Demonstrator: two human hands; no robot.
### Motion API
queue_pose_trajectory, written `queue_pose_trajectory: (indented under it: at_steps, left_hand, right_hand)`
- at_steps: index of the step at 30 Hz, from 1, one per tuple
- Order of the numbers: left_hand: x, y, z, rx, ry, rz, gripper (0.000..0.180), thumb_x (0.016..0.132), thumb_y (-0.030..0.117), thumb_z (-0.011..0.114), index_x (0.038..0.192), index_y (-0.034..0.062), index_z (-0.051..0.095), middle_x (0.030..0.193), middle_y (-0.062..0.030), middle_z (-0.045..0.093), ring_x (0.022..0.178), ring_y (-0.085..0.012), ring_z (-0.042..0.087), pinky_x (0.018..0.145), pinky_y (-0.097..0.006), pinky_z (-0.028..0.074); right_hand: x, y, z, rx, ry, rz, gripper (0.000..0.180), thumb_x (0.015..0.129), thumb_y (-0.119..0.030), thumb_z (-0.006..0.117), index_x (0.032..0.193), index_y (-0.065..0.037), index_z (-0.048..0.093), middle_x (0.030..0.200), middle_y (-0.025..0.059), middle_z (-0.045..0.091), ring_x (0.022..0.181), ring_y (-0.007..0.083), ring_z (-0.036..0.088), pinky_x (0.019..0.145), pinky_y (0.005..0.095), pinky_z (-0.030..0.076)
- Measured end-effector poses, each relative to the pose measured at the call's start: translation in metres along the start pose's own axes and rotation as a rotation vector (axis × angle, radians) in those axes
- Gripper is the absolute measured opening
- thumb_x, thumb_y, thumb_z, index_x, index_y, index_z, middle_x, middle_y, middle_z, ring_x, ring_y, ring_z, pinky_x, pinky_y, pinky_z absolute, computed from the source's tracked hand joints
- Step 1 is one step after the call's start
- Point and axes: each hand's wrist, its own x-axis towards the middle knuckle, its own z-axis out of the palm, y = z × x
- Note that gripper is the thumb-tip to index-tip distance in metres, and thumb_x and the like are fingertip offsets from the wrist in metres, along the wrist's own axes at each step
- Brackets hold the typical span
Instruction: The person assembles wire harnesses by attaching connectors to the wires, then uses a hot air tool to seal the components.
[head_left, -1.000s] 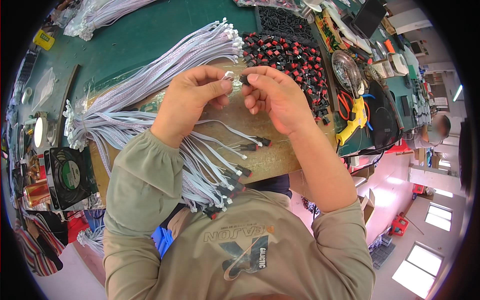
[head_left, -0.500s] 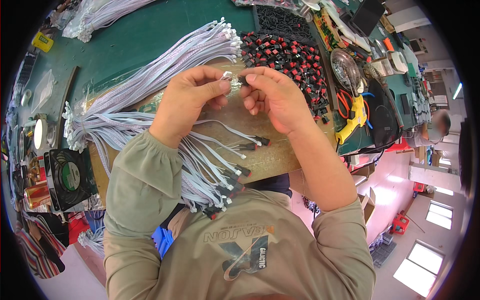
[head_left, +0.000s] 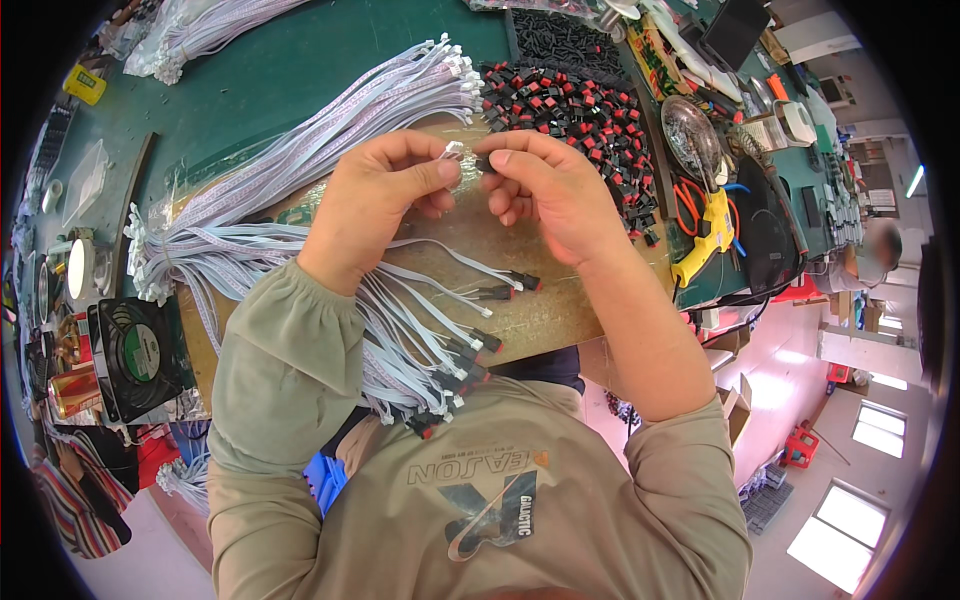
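Observation:
My left hand point(head_left: 385, 195) pinches a flat white cable close to its end, and the white connector point(head_left: 452, 150) pokes out past thumb and forefinger. Facing it across a small gap, my right hand point(head_left: 550, 190) grips a small black part point(head_left: 486, 162) between thumb and fingertips; most of that part is hidden. Left of my hands lies a thick bundle of white flat cables point(head_left: 350, 125) with white connectors on the ends. Below my left wrist more cables point(head_left: 400, 345) fan toward me, several ending in black-and-red pieces point(head_left: 487, 342).
A heap of black-and-red small parts point(head_left: 590, 130) lies beyond my right hand, with a tray of black pieces point(head_left: 560, 45) behind. At right are a yellow glue gun point(head_left: 708, 240), orange-handled pliers point(head_left: 686, 205) and a metal dish point(head_left: 690, 135). A black fan point(head_left: 135, 355) stands at left.

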Motion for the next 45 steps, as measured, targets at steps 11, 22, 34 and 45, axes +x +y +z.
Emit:
queue_pose_trajectory:
  at_steps: [11,22,34,45]
  left_hand:
    - [0.002,-0.001,-0.004,-0.036,-0.036,0.000,0.019,0.085,0.015,0.068,0.095,0.0004,0.060,0.080,-0.0032,0.062,0.071,-0.0106,0.059,0.062,-0.024,0.046]
    - [0.001,0.000,-0.004,-0.124,-0.048,-0.031,0.013,0.086,0.012,0.064,0.092,0.0003,0.059,0.087,-0.0074,0.063,0.080,-0.0161,0.063,0.073,-0.029,0.053]
    - [0.003,-0.003,-0.009,-0.251,-0.049,-0.048,0.011,0.082,0.003,0.062,0.085,-0.0044,0.055,0.085,-0.0111,0.060,0.081,-0.0223,0.066,0.072,-0.031,0.056]
    - [0.004,-0.004,-0.005,-0.224,-0.008,-0.057,0.006,0.082,0.004,0.059,0.083,0.0003,0.055,0.083,-0.0100,0.061,0.078,-0.0216,0.065,0.072,-0.033,0.055]
  right_hand:
    - [0.004,-0.004,0.002,-0.205,-0.011,-0.228,0.023,0.089,-0.009,0.061,0.110,-0.001,0.060,0.087,0.0029,0.062,0.071,0.0083,0.058,0.061,0.0222,0.047]
    - [0.008,0.001,0.007,-0.285,0.000,-0.282,0.021,0.086,-0.011,0.065,0.104,-0.001,0.062,0.083,0.0017,0.062,0.069,0.0071,0.057,0.061,0.0221,0.047]
    - [0.008,0.001,0.012,-0.422,0.022,-0.287,0.023,0.085,-0.013,0.065,0.105,-0.003,0.064,0.086,0.0007,0.064,0.076,0.0065,0.058,0.068,0.0215,0.047]
    - [-0.003,0.000,0.003,-0.434,0.023,-0.324,0.035,0.088,-0.009,0.065,0.121,-0.004,0.056,0.091,-0.0003,0.061,0.078,0.0049,0.055,0.067,0.0198,0.044]
